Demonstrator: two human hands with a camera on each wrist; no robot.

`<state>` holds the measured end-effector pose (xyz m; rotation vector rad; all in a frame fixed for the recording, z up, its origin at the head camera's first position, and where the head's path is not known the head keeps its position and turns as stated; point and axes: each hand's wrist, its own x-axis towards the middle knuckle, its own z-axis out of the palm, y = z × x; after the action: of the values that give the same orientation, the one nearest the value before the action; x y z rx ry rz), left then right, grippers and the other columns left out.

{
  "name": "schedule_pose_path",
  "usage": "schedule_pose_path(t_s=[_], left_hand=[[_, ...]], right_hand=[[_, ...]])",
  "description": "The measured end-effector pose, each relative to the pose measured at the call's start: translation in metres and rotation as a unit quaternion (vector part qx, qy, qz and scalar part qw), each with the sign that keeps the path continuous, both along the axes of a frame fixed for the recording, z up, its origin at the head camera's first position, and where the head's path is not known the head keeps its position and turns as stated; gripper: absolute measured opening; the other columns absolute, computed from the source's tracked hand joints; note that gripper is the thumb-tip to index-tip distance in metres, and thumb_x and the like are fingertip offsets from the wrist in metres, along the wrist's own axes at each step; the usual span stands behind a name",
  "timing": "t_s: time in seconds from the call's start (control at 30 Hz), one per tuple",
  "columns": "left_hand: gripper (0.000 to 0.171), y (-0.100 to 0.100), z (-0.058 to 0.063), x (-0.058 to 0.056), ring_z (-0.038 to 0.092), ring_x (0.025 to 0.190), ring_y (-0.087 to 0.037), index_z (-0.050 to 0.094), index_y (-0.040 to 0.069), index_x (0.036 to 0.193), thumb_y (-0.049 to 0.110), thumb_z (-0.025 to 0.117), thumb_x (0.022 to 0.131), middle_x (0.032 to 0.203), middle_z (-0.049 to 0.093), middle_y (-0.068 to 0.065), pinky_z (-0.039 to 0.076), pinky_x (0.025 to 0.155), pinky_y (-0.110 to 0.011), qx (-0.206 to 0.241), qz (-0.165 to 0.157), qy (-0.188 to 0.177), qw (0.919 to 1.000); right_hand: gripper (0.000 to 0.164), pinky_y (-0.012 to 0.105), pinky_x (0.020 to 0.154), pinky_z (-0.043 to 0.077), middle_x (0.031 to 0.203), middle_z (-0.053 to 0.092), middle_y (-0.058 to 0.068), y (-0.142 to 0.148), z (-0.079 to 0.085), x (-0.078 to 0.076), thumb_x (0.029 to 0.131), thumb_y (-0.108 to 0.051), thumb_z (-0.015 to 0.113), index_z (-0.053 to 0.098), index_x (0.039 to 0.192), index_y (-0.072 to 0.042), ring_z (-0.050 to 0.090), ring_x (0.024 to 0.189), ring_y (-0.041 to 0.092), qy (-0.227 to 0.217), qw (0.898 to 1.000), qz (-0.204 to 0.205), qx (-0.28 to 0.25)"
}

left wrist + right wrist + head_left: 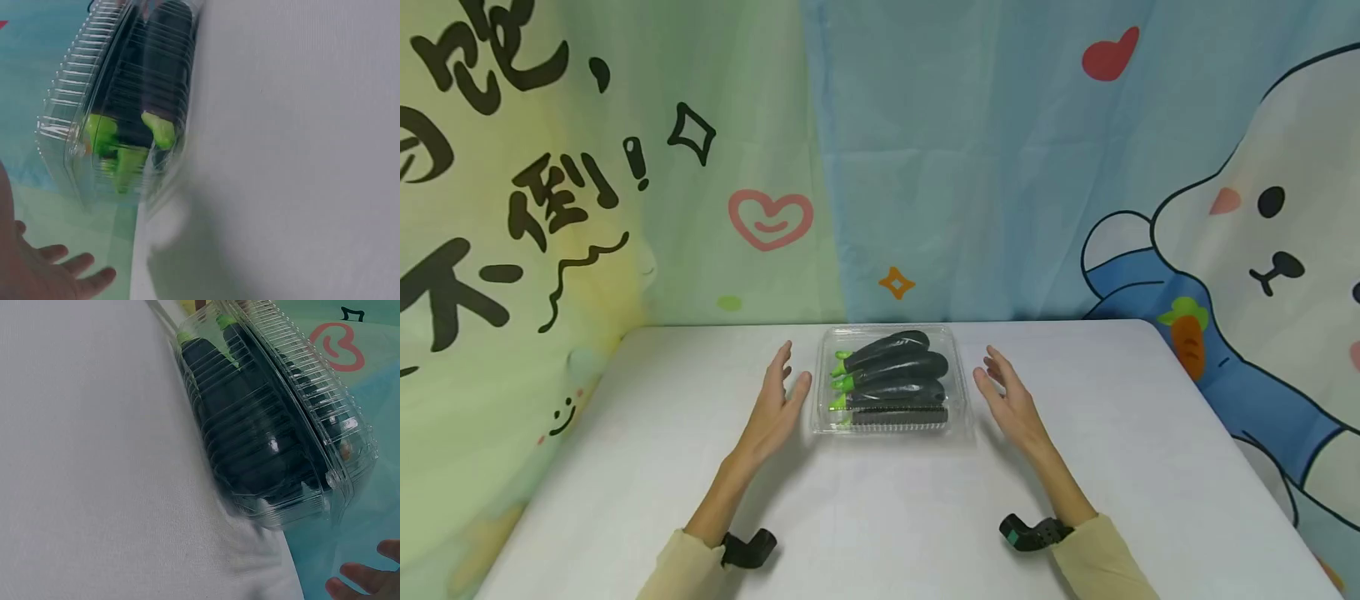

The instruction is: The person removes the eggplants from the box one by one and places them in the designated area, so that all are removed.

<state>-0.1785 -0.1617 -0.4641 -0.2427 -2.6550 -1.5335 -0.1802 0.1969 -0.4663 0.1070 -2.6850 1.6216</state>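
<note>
On the left, the person's left hand (777, 410) hangs wide just beside a clear plastic box (957, 375) holding dark eggplants (898, 368) on the white table's (880, 517) far part; rightward, the right hand (1013, 407) likewise spreads wide.

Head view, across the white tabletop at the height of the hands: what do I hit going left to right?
Bare left hand → clear, rectangular plastic box holding dark, elongated, green-capped eggplants → bare right hand.
</note>
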Motion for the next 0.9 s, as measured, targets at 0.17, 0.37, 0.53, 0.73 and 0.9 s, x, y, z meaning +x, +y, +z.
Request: schedule_pose_path(t_s=[0.17, 0.37, 0.53, 0.73, 0.9], left_hand=[[0.062, 0.004, -0.004, 0.002, 0.029, 0.144, -0.043, 0.008, 0.022, 0.157, 0.041, 0.035, 0.104, 0.161, 0.017, -0.015, 0.028, 0.114, -0.061, 0.076, -0.009, -0.013, 0.9970], [0.065, 0.010, -0.009, 0.004, 0.021, 0.146, -0.045, 0.001, 0.016, 0.156, 0.043, 0.028, 0.104, 0.162, 0.008, -0.020, 0.030, 0.113, -0.061, 0.128, -0.028, -0.051, 0.9900], [0.066, 0.015, -0.014, 0.008, 0.019, 0.147, -0.044, -0.001, 0.015, 0.156, 0.044, 0.027, 0.104, 0.162, 0.006, -0.019, 0.031, 0.113, -0.059, 0.144, -0.026, -0.058, 0.9876], [0.066, 0.019, -0.017, 0.009, 0.016, 0.146, -0.048, -0.002, 0.018, 0.156, 0.042, 0.029, 0.104, 0.163, 0.003, -0.018, 0.023, 0.114, -0.064, 0.145, -0.045, -0.047, 0.9872], [0.068, 0.023, -0.018, 0.011, 0.015, 0.146, -0.050, -0.007, 0.019, 0.157, 0.043, 0.029, 0.104, 0.163, 0.000, -0.018, 0.020, 0.114, -0.067, 0.134, -0.066, -0.051, 0.9875]], right_hand=[[0.063, 0.060, 0.111, 0.034, 0.158, 0.025, 0.020, -0.002, -0.003, 0.003, 0.104, -0.038, 0.037, 0.013, 0.157, -0.015, 0.029, 0.144, 0.040, -0.005, 0.996, 0.011, -0.091], [0.062, 0.058, 0.111, 0.036, 0.159, 0.020, 0.023, -0.008, -0.009, 0.006, 0.105, -0.038, 0.031, 0.009, 0.156, -0.009, 0.024, 0.147, 0.040, -0.023, 0.988, 0.029, -0.151], [0.061, 0.059, 0.111, 0.035, 0.159, 0.020, 0.024, -0.012, -0.013, 0.010, 0.105, -0.034, 0.032, 0.010, 0.156, -0.009, 0.024, 0.146, 0.041, -0.017, 0.988, 0.036, -0.148], [0.062, 0.060, 0.113, 0.030, 0.159, 0.020, 0.024, -0.014, -0.013, 0.015, 0.104, -0.029, 0.037, 0.009, 0.156, -0.008, 0.023, 0.146, 0.043, -0.015, 0.988, 0.040, -0.149], [0.067, 0.057, 0.118, 0.022, 0.160, 0.017, 0.022, -0.016, -0.012, 0.015, 0.103, -0.029, 0.042, 0.007, 0.156, -0.008, 0.019, 0.148, 0.042, -0.028, 0.988, 0.049, -0.147]])
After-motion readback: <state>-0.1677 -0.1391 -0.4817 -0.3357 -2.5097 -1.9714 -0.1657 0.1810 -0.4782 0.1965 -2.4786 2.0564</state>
